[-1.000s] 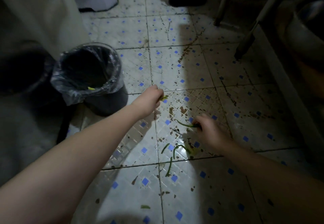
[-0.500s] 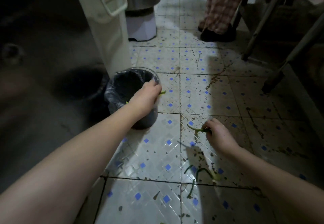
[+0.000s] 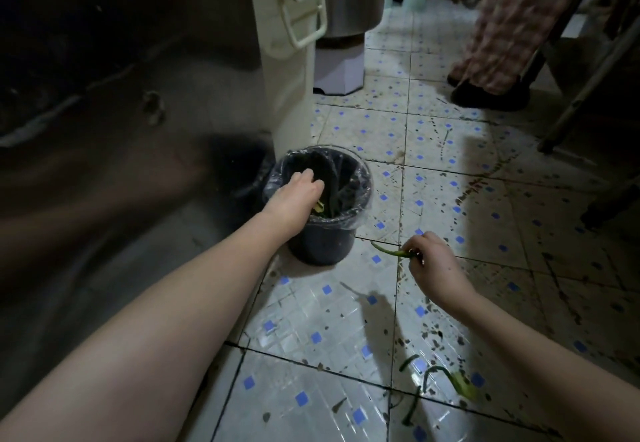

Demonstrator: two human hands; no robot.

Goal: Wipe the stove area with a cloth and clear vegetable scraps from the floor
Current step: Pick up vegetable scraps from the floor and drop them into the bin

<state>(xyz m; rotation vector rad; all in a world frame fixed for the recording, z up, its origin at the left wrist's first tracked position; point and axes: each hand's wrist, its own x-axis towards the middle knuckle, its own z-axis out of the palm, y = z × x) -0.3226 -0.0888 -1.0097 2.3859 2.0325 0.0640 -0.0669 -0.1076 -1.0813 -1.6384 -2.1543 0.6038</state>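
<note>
My left hand (image 3: 294,195): stretched out over the mouth of the bin, back of the hand up, fingers bent down inside the rim; I cannot tell whether they have hold of anything
White tub (image 3: 287,60): tall, with a hinged handle on its side, standing at 11 o'clock from the bin and just beside it
Bin (image 3: 322,244): small and black, upright on the floor, a thin plastic liner folded over its rim
Scraps in the bin (image 3: 320,206): a few yellow-green bits showing just under my left palm, at 6 o'clock inside the opening
Green strip (image 3: 391,252): long and thin, held off the floor, its free end pointing to 9 o'clock toward the bin wall but not touching it
My right hand (image 3: 433,268): at 4 o'clock from the bin, fingertips closed in a pinch on one end of the green strip
Scraps on the floor (image 3: 440,377): several curved green pieces lying on the speckled tiles (image 3: 329,310) at 6 o'clock from my right hand, well apart from the bin
Another person (image 3: 512,26): checked trouser leg and a dark shoe (image 3: 488,95) at 1 o'clock, far across the floor
</note>
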